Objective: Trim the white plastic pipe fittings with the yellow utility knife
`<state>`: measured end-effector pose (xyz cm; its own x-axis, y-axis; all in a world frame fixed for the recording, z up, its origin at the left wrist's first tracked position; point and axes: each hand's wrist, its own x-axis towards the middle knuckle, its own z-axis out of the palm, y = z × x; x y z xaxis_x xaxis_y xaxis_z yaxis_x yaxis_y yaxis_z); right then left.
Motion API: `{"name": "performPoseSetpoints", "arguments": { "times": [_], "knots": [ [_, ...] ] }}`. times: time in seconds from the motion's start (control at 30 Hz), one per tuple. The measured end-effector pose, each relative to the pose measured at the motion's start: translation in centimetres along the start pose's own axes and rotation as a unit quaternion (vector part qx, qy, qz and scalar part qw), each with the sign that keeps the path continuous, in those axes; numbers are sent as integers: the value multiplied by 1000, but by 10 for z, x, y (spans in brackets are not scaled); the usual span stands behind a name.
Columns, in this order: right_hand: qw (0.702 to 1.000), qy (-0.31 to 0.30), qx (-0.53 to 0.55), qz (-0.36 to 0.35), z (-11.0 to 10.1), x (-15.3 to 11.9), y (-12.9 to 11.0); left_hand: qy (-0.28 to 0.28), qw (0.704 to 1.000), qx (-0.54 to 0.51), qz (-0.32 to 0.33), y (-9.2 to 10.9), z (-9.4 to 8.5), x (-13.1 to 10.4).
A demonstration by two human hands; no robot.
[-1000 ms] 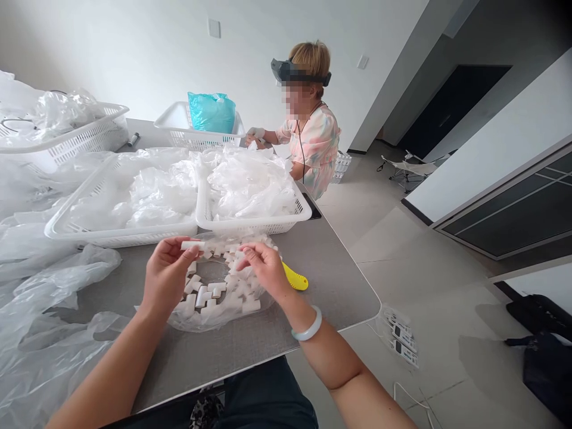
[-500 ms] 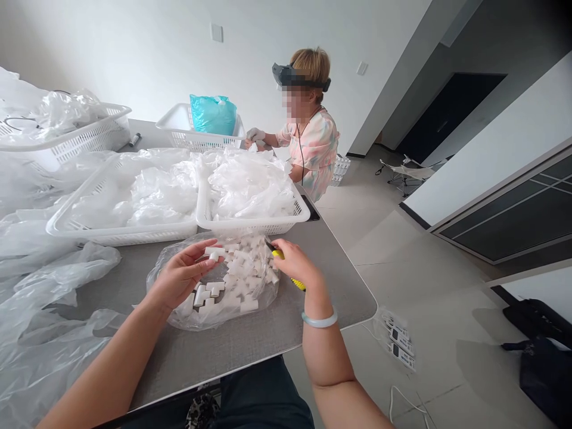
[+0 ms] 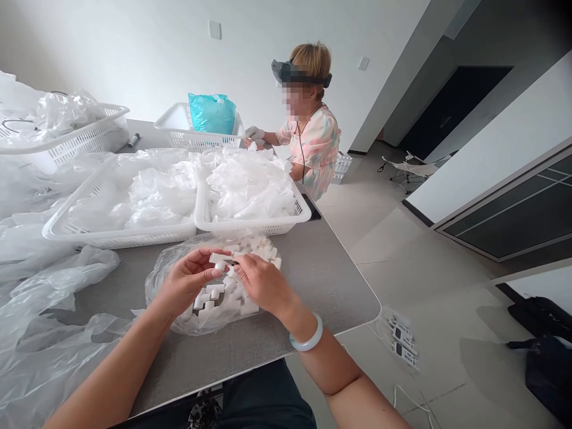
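A white plastic tee pipe fitting (image 3: 218,260) is pinched between the thumb and fingers of my left hand (image 3: 190,279). My right hand (image 3: 260,281) is closed on a utility knife, its dark tip (image 3: 233,262) touching or nearly touching the fitting's right end. Most of the knife is hidden by my right hand. Below both hands, several loose white tee fittings (image 3: 215,291) lie on a clear plastic bag (image 3: 166,262) spread on the grey table (image 3: 330,280).
White baskets (image 3: 252,226) heaped with clear bags stand behind the fittings. Loose plastic sheeting (image 3: 53,333) covers the table's left side. A co-worker (image 3: 315,149) stands at the far edge near a basket with a blue bag (image 3: 212,113). Power strips (image 3: 404,342) lie on the floor.
My right hand has moved left with the knife, from beside the pile to the fitting in my left hand. The yellow handle is now covered. My left hand stays nearly in place.
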<state>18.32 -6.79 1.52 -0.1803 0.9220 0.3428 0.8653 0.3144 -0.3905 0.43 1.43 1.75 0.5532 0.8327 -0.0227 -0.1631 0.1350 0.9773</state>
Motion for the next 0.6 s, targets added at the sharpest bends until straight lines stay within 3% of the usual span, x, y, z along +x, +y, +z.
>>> {"name": "performPoseSetpoints", "arguments": {
  "times": [0.27,0.6],
  "knots": [
    [999,33,-36,25,13,4,-3,-1,1000,6,9,0,0,0],
    [997,60,-45,7,21,3,-4,14,996,74,55,4,0,-1]
  ]
}}
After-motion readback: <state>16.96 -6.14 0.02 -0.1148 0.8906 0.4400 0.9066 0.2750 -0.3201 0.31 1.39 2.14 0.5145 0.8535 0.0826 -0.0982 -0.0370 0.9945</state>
